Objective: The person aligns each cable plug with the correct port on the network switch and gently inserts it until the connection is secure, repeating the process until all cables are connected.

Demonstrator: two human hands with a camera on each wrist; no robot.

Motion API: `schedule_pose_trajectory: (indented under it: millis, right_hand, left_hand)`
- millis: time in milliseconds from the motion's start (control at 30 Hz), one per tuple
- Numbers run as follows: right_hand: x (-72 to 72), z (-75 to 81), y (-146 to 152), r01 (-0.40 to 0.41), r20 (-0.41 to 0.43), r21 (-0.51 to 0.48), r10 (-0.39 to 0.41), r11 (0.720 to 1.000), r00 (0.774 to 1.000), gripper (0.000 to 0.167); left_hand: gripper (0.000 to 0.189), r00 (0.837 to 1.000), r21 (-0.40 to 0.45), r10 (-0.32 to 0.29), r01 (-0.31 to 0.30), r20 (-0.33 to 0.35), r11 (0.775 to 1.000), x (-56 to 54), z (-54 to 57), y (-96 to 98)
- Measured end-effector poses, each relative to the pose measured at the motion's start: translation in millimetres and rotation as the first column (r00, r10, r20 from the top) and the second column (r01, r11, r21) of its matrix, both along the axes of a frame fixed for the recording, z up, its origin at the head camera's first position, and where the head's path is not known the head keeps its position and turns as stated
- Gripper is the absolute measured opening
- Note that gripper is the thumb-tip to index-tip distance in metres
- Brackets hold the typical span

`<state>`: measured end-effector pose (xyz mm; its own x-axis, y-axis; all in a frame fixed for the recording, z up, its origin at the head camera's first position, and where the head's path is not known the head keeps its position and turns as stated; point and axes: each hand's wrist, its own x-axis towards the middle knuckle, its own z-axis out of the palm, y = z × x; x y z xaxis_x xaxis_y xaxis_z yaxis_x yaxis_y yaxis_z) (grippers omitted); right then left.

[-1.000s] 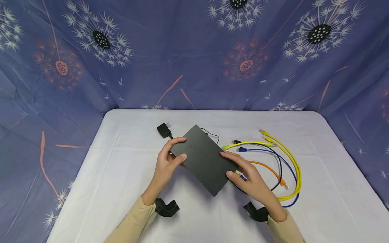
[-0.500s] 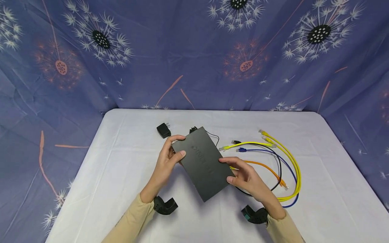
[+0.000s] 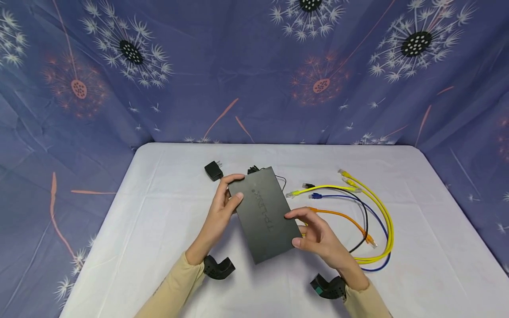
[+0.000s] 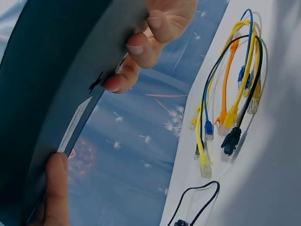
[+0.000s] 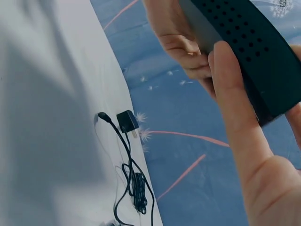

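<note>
A flat dark grey TP-LINK network switch (image 3: 264, 221) is held tilted above the table, its embossed logo facing up. My left hand (image 3: 216, 221) grips its upper left corner, thumb on top and fingers around the edge. At the lower right edge, my right hand (image 3: 324, 240) pinches it with thumb and index finger. Seen from the left wrist, the underside carries a white label (image 4: 75, 123), with fingers of both hands around it. Rows of vent holes on the switch (image 5: 244, 37) show in the right wrist view.
Yellow (image 3: 387, 216), blue (image 3: 346, 197), black (image 3: 363, 207) and orange network cables (image 3: 342, 214) lie looped on the white table (image 3: 119, 247) at the right. Behind the switch are a black power adapter (image 3: 213, 171) and its bundled cord (image 5: 138, 190). A patterned blue cloth (image 3: 238, 66) hangs at the back.
The switch has turned clockwise between both hands, its near corner swinging left, and its logo has become readable. My right hand has shifted slightly left and down along the edge.
</note>
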<state>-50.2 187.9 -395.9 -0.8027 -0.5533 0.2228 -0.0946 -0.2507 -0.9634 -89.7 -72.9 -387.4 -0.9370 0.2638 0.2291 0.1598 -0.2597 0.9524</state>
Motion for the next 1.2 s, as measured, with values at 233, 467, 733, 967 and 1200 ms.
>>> schedule_pose_trajectory:
  millis: [233,467,733,967,1200]
  right_hand:
    - [2.8,-0.2,-6,0.029,-0.017,-0.034,-0.030,0.999,0.999,0.045]
    - [1.9,-1.8,-12,0.066,-0.006,-0.065,-0.067,0.996,0.998,0.046]
    - [3.6,-0.6,-19,0.104,0.009,-0.087,-0.104,0.991,0.995,0.046]
    - [6.2,2.4,-25,0.107,0.002,-0.046,-0.107,0.993,0.994,0.046]
    - [5.6,3.3,-28,0.094,-0.039,-0.008,-0.094,0.996,0.995,0.045]
  left_hand:
    - [0.045,0.999,-0.029,-0.014,0.013,-0.030,0.999,4.2,3.9,2.4]
    - [0.051,0.997,-0.141,-0.012,0.000,-0.080,0.990,10.7,4.6,6.2]
    - [0.056,0.997,-0.193,0.006,-0.020,-0.072,0.981,13.1,4.3,6.7]
    - [0.057,0.998,-0.149,0.044,-0.051,-0.050,0.988,11.6,4.3,8.1]
    - [0.058,0.995,-0.140,0.076,-0.083,-0.059,0.987,10.7,2.2,8.8]
